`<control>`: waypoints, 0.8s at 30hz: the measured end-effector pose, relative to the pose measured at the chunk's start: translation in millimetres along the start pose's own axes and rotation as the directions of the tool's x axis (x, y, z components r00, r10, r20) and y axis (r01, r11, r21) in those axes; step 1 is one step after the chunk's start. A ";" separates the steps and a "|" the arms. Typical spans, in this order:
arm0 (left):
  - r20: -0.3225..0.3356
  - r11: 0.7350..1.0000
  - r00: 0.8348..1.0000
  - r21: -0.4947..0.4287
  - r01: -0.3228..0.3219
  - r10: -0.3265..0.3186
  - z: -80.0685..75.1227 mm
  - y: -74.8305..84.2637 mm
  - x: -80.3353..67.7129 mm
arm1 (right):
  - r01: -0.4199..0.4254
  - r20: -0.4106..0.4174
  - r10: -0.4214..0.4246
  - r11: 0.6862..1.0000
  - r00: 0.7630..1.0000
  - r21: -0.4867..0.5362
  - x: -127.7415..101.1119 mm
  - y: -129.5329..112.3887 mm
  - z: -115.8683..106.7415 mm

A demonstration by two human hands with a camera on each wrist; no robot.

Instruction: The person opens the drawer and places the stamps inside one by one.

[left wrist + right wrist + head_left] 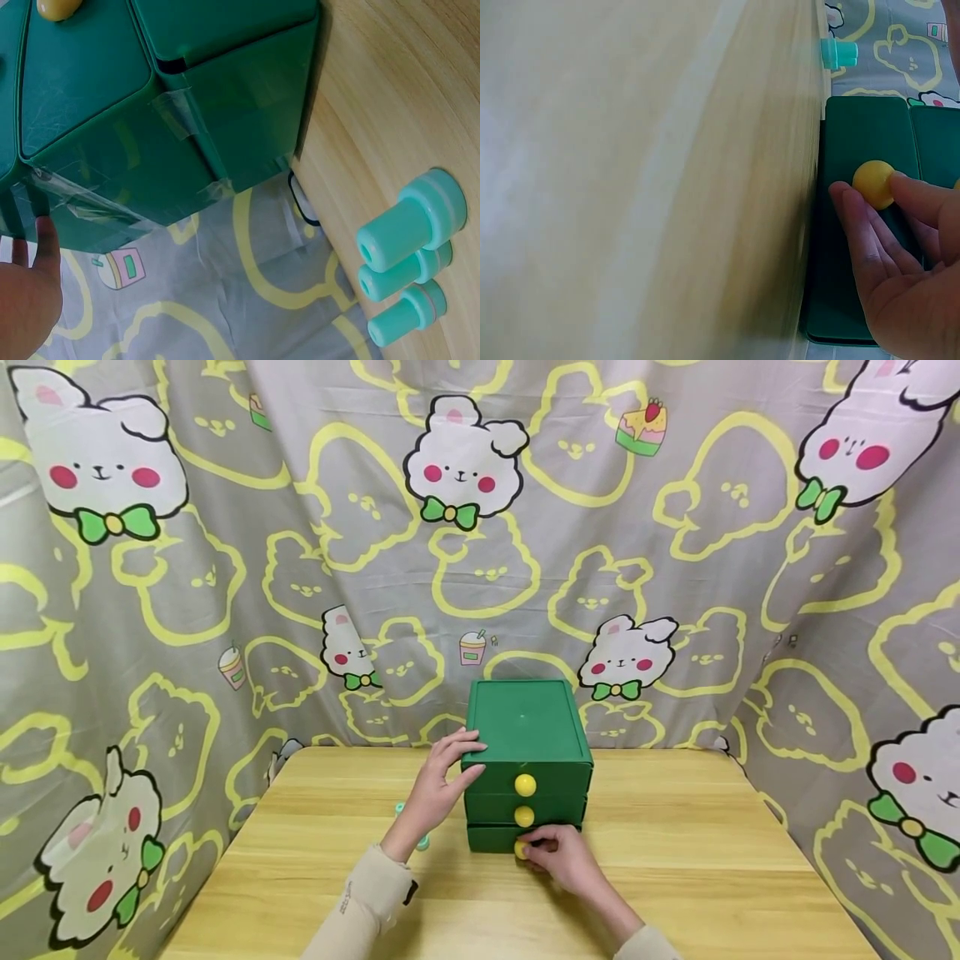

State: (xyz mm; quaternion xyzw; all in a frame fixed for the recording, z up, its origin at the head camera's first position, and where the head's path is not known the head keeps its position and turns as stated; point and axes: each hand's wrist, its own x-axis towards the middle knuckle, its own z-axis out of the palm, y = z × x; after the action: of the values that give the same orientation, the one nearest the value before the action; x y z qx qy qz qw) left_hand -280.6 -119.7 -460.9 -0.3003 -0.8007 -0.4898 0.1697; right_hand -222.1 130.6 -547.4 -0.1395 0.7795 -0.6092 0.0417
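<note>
A small green chest of three drawers [525,727] stands on the wooden table [675,860], each drawer with a yellow ball knob. My left hand [438,781] rests on the chest's top left corner, fingers lying flat over the edge; in the left wrist view the chest's side [150,112] fills the frame beside my palm [30,300]. My right hand [558,856] pinches the bottom drawer's yellow knob [874,184] between thumb and fingers. The bottom drawer front [862,225] sits flush with the chest.
Three teal plastic pegs [409,259] stand on the table just left of the chest, partly hidden behind my left wrist in the head view. A grey curtain with bunny prints [450,527] hangs behind and around the table.
</note>
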 end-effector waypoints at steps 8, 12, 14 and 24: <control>-0.005 1.000 1.000 -0.004 0.000 0.000 0.4 0.2 -1.3 | -0.001 0.003 0.001 0.998 1.000 -0.057 -2.8 -0.4 0.9; -0.002 1.000 1.000 -0.007 -0.002 0.002 0.9 -0.1 -1.9 | -0.017 0.026 0.018 0.999 1.000 -0.032 -7.5 -2.7 1.8; 0.000 1.000 1.000 -0.007 -0.002 0.002 1.1 -0.4 -2.0 | -0.024 0.036 0.025 1.000 0.999 -0.020 -9.9 -3.8 2.2; -0.004 1.000 1.000 -0.001 -0.002 0.002 0.8 -1.2 -1.1 | -0.021 0.048 0.022 1.000 0.999 -0.014 -19.5 -6.7 3.5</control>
State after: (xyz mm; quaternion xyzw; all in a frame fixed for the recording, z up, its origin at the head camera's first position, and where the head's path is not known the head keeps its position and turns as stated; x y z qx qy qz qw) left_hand -280.6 -119.7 -462.7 -0.3004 -0.7998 -0.4905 0.1716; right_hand -201.5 131.1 -543.9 -0.1460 0.7838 -0.5999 0.0663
